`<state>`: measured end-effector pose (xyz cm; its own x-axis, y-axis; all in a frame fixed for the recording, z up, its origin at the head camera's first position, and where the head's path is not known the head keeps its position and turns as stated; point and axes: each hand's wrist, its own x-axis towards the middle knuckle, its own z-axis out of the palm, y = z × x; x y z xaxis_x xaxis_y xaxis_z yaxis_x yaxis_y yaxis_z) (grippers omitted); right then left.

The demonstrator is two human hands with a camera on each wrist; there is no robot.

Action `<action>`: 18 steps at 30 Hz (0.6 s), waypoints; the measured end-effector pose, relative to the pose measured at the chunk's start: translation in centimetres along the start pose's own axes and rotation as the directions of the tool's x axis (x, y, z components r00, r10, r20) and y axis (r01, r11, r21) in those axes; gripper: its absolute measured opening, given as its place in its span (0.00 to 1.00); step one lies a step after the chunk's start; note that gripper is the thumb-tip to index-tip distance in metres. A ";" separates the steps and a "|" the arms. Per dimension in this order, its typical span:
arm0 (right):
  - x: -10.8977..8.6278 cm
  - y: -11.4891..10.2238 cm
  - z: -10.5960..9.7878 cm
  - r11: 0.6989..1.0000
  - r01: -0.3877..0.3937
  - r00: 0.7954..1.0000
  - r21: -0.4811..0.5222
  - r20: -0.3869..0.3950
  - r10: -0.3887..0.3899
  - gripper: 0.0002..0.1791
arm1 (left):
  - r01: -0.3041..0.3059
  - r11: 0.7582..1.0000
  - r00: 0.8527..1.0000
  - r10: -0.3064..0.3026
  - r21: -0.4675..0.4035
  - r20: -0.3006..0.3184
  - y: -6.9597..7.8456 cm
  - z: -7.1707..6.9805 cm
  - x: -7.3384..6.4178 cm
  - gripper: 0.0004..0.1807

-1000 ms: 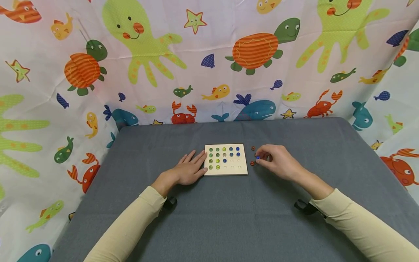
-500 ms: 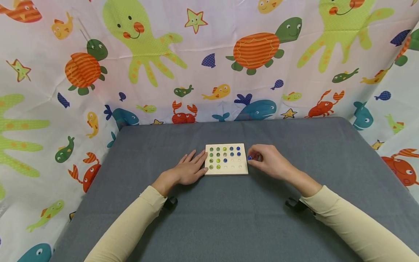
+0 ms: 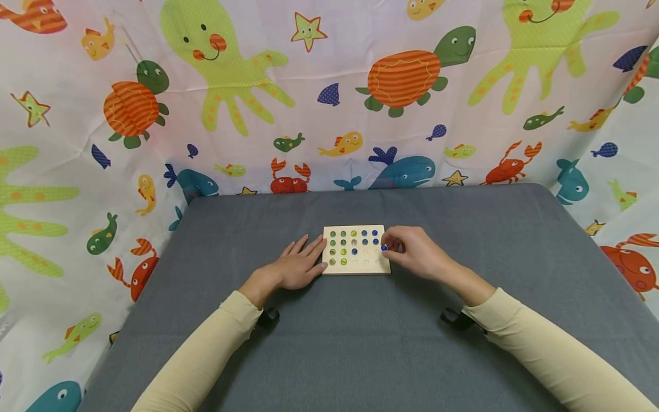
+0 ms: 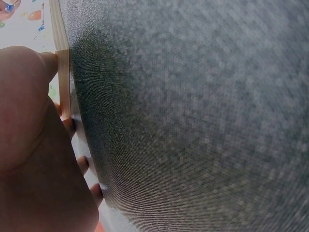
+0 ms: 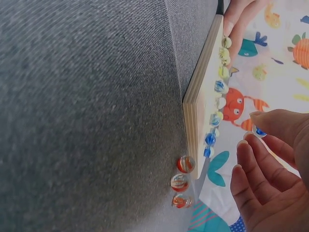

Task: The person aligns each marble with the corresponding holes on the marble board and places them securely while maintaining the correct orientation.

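Marble [image 3: 384,248], blue: pinched in right hand [image 3: 413,250], shifted inward from beside the board [image 3: 356,270] to over the edge nearest that hand, seemingly within reach of vacant hollows [image 3: 366,261]. Board, wooden: between the hands, unmoved; left hand [image 3: 296,270] outstretched, touching its side. Hands apart.

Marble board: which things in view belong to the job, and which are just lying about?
Part of the job: wooden board; seated marbles; blue marble pinched by right hand; left hand touching the board's edge; probably the three orange marbles beside it.

Just around: patterned curtain; grey tablecloth; black straps.
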<state>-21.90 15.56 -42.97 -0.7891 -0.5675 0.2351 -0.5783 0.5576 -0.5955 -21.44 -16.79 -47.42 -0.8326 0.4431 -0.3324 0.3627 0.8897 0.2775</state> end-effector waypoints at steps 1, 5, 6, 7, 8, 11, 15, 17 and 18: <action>0.1 0.0 0.1 1.000 0.002 1.000 0.002 0.001 -0.002 0.07 | -0.002 1.000 1.000 0.002 -0.001 -0.001 0.0 0.0 0.0 0.39; 0.3 -0.2 0.5 1.000 0.013 1.000 0.011 0.004 -0.013 0.07 | -0.008 1.000 1.000 0.008 -0.007 -0.010 -0.1 0.1 0.0 0.39; 0.4 -0.3 0.6 1.000 0.018 1.000 0.012 0.005 -0.018 0.07 | -0.010 1.000 1.000 0.010 -0.008 -0.013 -0.1 0.1 0.0 0.39; 0.5 -0.3 0.7 1.000 0.022 1.000 0.016 0.005 -0.022 0.07 | -0.012 1.000 1.000 0.011 -0.009 -0.016 -0.1 0.2 0.0 0.38; 0.5 -0.4 0.8 0.999 0.026 1.000 0.019 0.006 -0.026 0.07 | -0.011 1.000 1.000 0.011 -0.009 -0.016 -0.1 0.2 0.0 0.38; 0.7 -0.6 1.1 0.999 0.034 0.999 0.025 0.011 -0.035 0.07 | -0.011 1.000 1.000 0.011 -0.006 -0.018 -0.1 0.2 0.0 0.38; 1.0 -0.9 1.4 0.999 0.040 0.999 0.032 0.017 -0.040 0.07 | -0.009 1.000 1.000 0.008 -0.004 -0.016 -0.1 0.2 0.0 0.39; 1.1 -1.0 1.6 0.998 0.045 0.999 0.036 0.022 -0.045 0.07 | -0.007 1.000 1.000 0.007 -0.004 -0.014 0.0 0.1 -0.1 0.39; 1.1 -1.1 1.7 0.998 0.048 0.998 0.037 0.025 -0.049 0.07 | -0.007 1.000 1.000 0.006 -0.005 -0.013 0.0 0.1 -0.1 0.38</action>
<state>-21.83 13.29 -43.38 -0.7542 -0.6093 0.2448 -0.6077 0.5065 -0.6117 -21.32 -16.81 -47.45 -0.8358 0.4473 -0.3185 0.3659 0.8861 0.2844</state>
